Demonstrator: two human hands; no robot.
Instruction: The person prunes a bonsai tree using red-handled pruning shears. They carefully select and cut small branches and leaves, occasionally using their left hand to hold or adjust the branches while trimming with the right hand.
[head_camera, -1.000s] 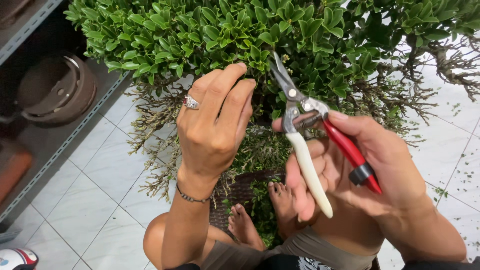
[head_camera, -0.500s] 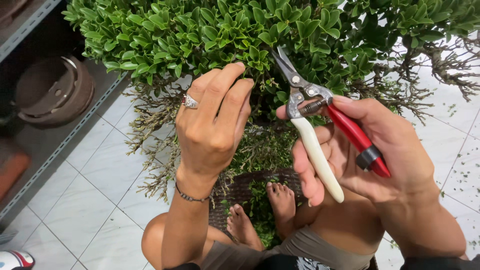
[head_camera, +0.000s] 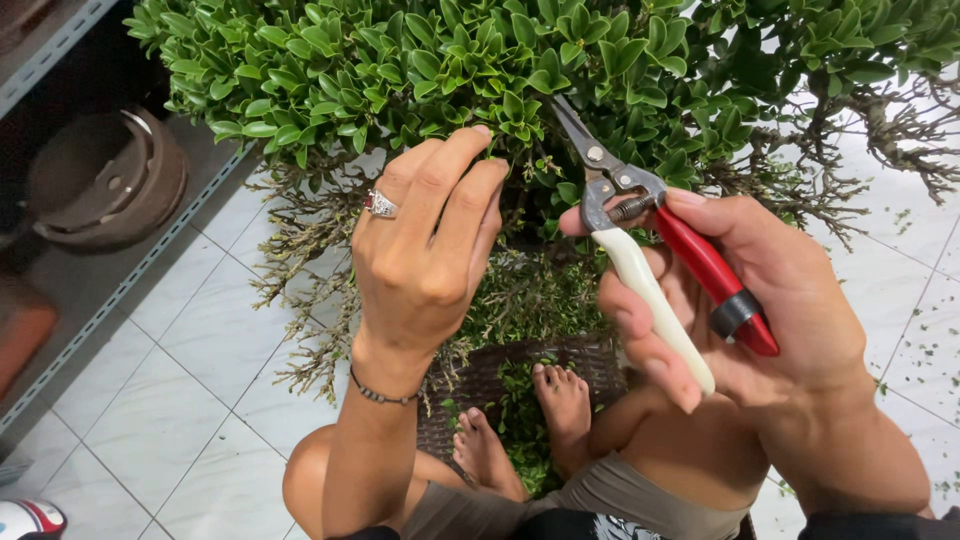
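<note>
My left hand (head_camera: 430, 250), wearing a ring and a thin bracelet, reaches up with its fingers together into the lower leaves of a dense green bonsai-like shrub (head_camera: 450, 60). My right hand (head_camera: 760, 310) grips pruning shears (head_camera: 650, 240) with one white and one red handle. The short blades point up and left into the foliage, close beside my left fingertips. Whether my left fingers pinch a leaf or twig is hidden by the hand itself.
Below the shrub sits a dark woven pot (head_camera: 500, 380) with fallen leaf clippings, and my bare feet (head_camera: 560, 410) rest against it. White floor tiles (head_camera: 180, 400) spread around. A metal shelf (head_camera: 100, 290) at left holds a round dark pot (head_camera: 100, 180).
The shears have risen slightly and shifted right. My left hand stays at the same cluster of leaves.
</note>
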